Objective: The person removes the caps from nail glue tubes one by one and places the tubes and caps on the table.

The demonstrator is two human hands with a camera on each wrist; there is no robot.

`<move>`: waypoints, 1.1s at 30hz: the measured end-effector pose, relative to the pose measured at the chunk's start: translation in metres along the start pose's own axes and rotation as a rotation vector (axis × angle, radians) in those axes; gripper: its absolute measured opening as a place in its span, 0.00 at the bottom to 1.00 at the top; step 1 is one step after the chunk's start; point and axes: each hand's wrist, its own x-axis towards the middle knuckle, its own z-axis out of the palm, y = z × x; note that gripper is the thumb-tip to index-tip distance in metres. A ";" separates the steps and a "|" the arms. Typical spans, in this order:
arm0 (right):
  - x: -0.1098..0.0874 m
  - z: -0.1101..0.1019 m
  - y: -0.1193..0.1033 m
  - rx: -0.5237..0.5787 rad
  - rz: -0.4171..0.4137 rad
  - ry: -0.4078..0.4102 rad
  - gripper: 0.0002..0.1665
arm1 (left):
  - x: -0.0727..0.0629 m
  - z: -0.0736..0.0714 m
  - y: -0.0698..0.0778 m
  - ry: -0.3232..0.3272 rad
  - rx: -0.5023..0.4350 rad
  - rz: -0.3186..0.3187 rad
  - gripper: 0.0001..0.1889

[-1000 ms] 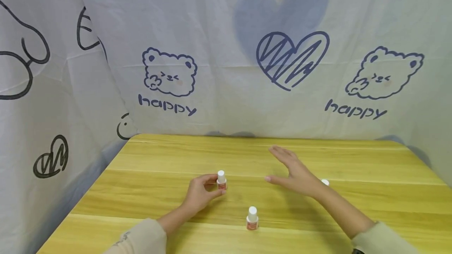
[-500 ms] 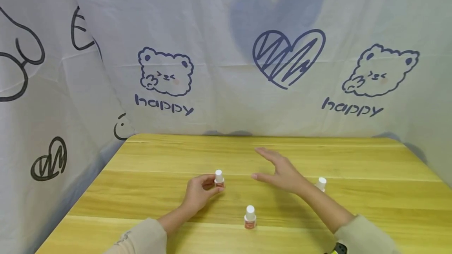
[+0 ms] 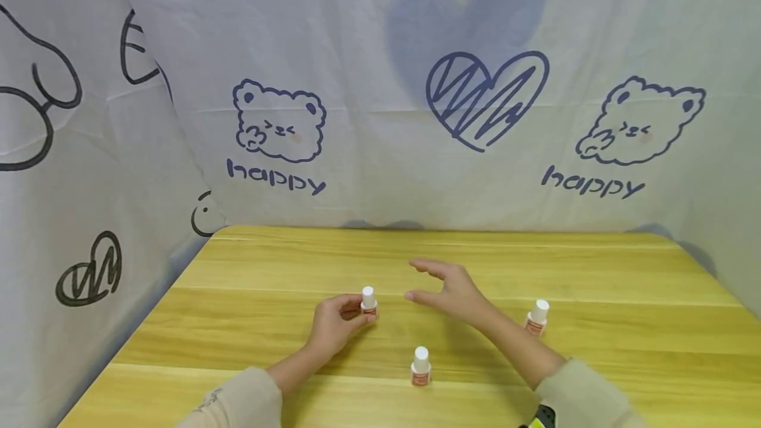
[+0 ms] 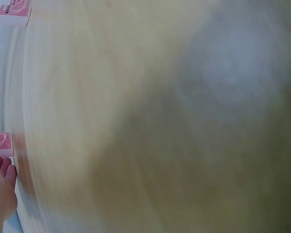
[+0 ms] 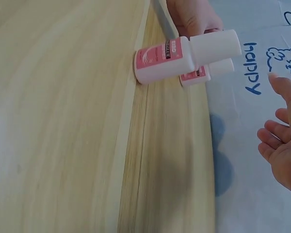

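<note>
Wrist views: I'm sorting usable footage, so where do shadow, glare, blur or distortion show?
Left wrist: broad dark shadow and a pale sheen on the table, grain soft, its edge bowed; right wrist: fainter shadow low on the table, nearer bottle fairly crisp.

"happy" twice on the backdrop cloth [image 3: 380, 177], dark blue: under the left bear drawing [image 3: 279, 122] and the right bear drawing [image 3: 641, 122]. Front bottle [image 3: 421, 367]: pink label [image 5: 158, 54], print too blurred to read reliably. Same for held bottle [image 3: 368, 300], right bottle [image 3: 537, 318].
</note>
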 end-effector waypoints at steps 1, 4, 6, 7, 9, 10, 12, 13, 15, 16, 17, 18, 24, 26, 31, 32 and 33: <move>0.001 0.002 0.000 0.008 0.006 -0.003 0.30 | 0.000 0.000 0.000 -0.003 0.003 -0.004 0.15; 0.004 0.007 -0.001 0.024 0.013 -0.009 0.29 | 0.001 -0.001 -0.002 -0.014 0.013 -0.008 0.15; 0.005 0.010 -0.001 0.038 0.018 -0.009 0.29 | 0.001 -0.001 -0.003 -0.019 0.020 -0.014 0.15; 0.006 0.012 -0.001 0.046 0.017 -0.010 0.29 | 0.002 -0.001 -0.003 -0.021 0.024 -0.014 0.15; 0.008 0.015 -0.002 0.064 0.014 -0.014 0.28 | 0.002 -0.001 -0.003 -0.022 0.033 -0.010 0.14; 0.008 0.016 -0.002 0.071 0.014 -0.016 0.28 | 0.001 -0.002 -0.003 -0.019 0.036 -0.011 0.14; 0.009 0.019 -0.003 0.089 0.015 -0.023 0.28 | 0.001 -0.002 -0.002 -0.013 0.035 -0.011 0.14; 0.010 0.020 -0.003 0.094 0.015 -0.028 0.28 | 0.001 -0.002 -0.002 -0.011 0.037 -0.006 0.14; 0.010 0.022 -0.004 0.103 0.021 -0.033 0.27 | 0.000 -0.002 -0.001 -0.007 0.035 -0.001 0.15; 0.010 0.023 -0.005 0.106 0.023 -0.034 0.27 | 0.000 -0.002 -0.001 -0.006 0.029 -0.004 0.15; 0.011 0.024 -0.005 0.111 0.026 -0.035 0.26 | 0.000 -0.002 0.000 -0.006 0.025 0.000 0.15; 0.011 0.025 -0.005 0.113 0.028 -0.034 0.26 | 0.000 -0.002 -0.001 -0.007 0.021 0.001 0.15; 0.013 0.032 -0.006 0.150 0.049 -0.033 0.25 | 0.000 -0.002 -0.002 -0.014 0.030 -0.005 0.14; 0.013 0.034 -0.006 0.172 0.062 -0.033 0.24 | 0.001 -0.001 -0.003 -0.017 0.042 -0.009 0.14; 0.015 0.040 -0.003 0.206 0.095 -0.033 0.23 | 0.001 0.000 -0.006 -0.009 0.053 0.001 0.14; 0.016 0.041 -0.003 0.208 0.098 -0.031 0.23 | 0.001 0.000 -0.005 -0.006 0.049 0.005 0.14; 0.016 0.042 -0.003 0.210 0.098 -0.031 0.22 | 0.001 0.000 -0.005 -0.002 0.044 0.009 0.14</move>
